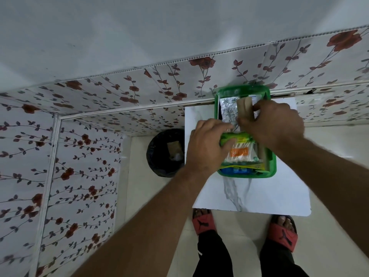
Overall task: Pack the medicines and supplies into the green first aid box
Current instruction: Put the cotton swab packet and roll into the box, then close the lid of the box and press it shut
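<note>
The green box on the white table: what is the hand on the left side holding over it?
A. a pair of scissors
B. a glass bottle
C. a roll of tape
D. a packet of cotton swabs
D: the left hand grips a clear packet of cotton swabs with a green top and orange label, lying over the near half of the green box.

The green first aid box (272, 162) is smooth, glossy moulded plastic. The silver blister strips (228, 109) inside it are crinkled, reflective foil. The cotton swab packet (242, 154) is clear, shiny plastic film. The white tabletop (279, 188) has a smooth, marble-veined finish. The black bin liner (157, 156) is glossy, wrinkled plastic.
</note>
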